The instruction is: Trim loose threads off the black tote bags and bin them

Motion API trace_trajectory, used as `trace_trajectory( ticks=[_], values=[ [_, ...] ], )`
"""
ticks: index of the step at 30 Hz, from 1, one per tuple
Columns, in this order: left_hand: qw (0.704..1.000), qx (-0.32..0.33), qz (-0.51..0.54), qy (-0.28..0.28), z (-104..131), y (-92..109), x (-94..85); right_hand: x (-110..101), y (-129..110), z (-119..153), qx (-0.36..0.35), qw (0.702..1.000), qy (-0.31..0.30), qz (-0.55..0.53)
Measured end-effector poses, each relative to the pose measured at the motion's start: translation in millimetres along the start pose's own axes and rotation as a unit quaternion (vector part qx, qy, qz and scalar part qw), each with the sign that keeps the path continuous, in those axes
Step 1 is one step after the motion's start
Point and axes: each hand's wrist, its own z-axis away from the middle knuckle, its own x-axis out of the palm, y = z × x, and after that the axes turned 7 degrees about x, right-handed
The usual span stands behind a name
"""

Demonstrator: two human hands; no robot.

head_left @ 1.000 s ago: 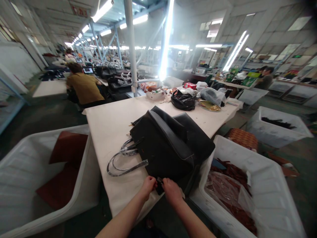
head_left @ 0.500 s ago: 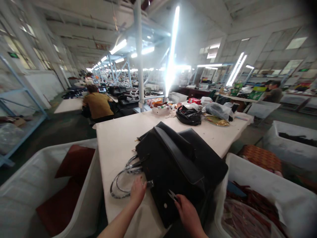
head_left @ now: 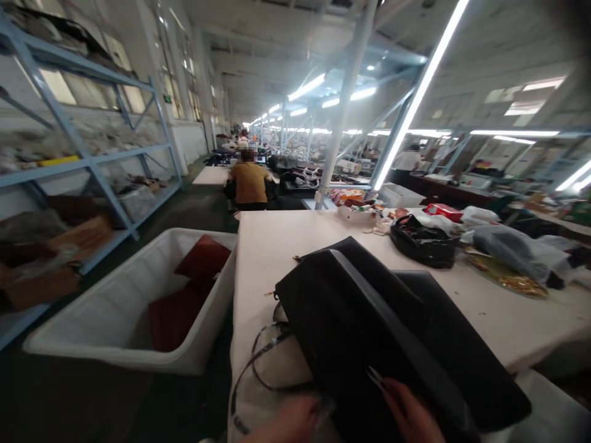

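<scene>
A large black leather handbag (head_left: 369, 320) lies on the white bench (head_left: 286, 246); the right hand (head_left: 410, 415) grips small metal snips (head_left: 376, 376) over it, and the left hand (head_left: 289, 424), its grip blurred, touches its near edge.

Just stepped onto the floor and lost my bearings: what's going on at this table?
A person works on a black handbag lying on a white table. The right hand holds small metal snips against the bag; the left hand rests by its plastic-wrapped handles. A white bin of red pieces stands beside the table.

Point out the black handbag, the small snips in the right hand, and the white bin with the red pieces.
Black handbag (head_left: 369, 320), head view, top panel.
Snips (head_left: 376, 376), head view, metal tip.
White bin (head_left: 96, 307), head view, inner wall.
</scene>
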Motion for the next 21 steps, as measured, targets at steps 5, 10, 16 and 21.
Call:
trace_trajectory(
  ticks=[5, 10, 16, 21],
  values=[
    [0.992, -0.028, -0.057, 0.11, -11, -40, -69.0, 38, -89, -37, -0.055, 0.996, -0.062, -0.04],
    [0.973, -0.046, -0.12, 0.193, -65, -82, -155.6, 69, -151, -111, -0.067, 0.995, -0.05, -0.049],
    [0.966, -0.024, -0.174, 0.188, -176, -118, -215.8, 110, -182, -191, -0.043, 0.997, -0.054, -0.027],
    [0.973, 0.013, -0.191, 0.131, -242, -142, -239.3, 140, -191, -236, -0.017, 0.998, -0.058, 0.018]
  ],
)
